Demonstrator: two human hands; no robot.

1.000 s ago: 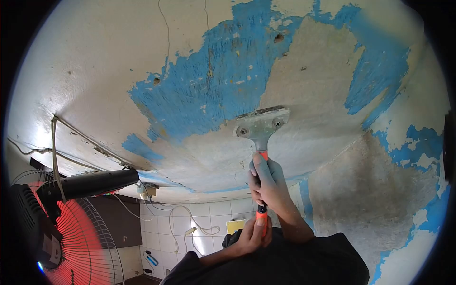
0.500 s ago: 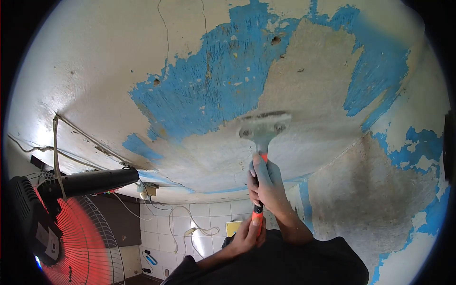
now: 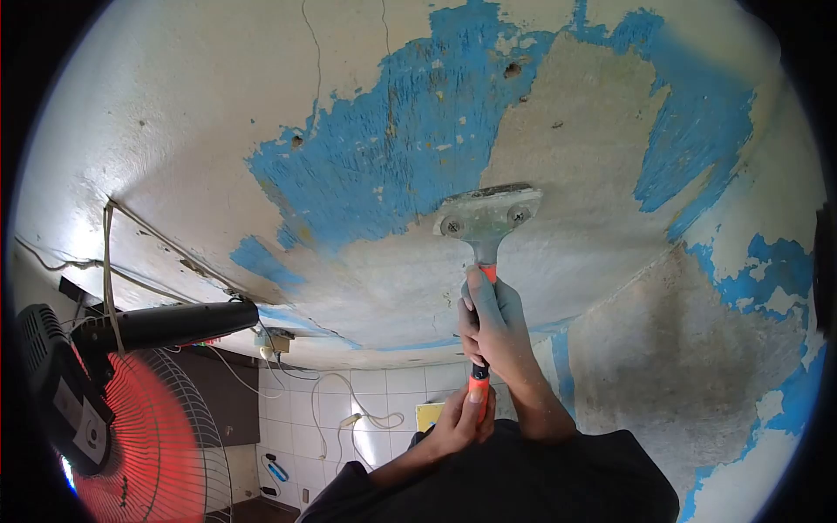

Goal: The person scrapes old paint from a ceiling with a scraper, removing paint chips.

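Observation:
A wide scraper (image 3: 485,228) with a dusty metal head and an orange and black handle points up the wall. Its blade edge lies at the border between blue paint and bare grey plaster. Closed round the upper handle, just below the head, is my right hand (image 3: 495,318), dusted with pale powder. My left hand (image 3: 464,417) grips the lower orange end of the handle, close to my dark shirt. Above the blade spreads a large patch of blue paint (image 3: 384,166) with ragged edges, beside scraped plaster (image 3: 575,113).
A fan (image 3: 139,436) with a red blur behind its wire guard stands at the lower left. Cables (image 3: 108,261) run along the left wall. White tiles (image 3: 384,383) and a yellow object (image 3: 427,417) lie below. The right wall (image 3: 671,366) has peeling patches.
The scraper head has moved slightly up the wall and tilted, its right end higher now. Both hands keep their grip on the handle. The whole view has shifted a little.

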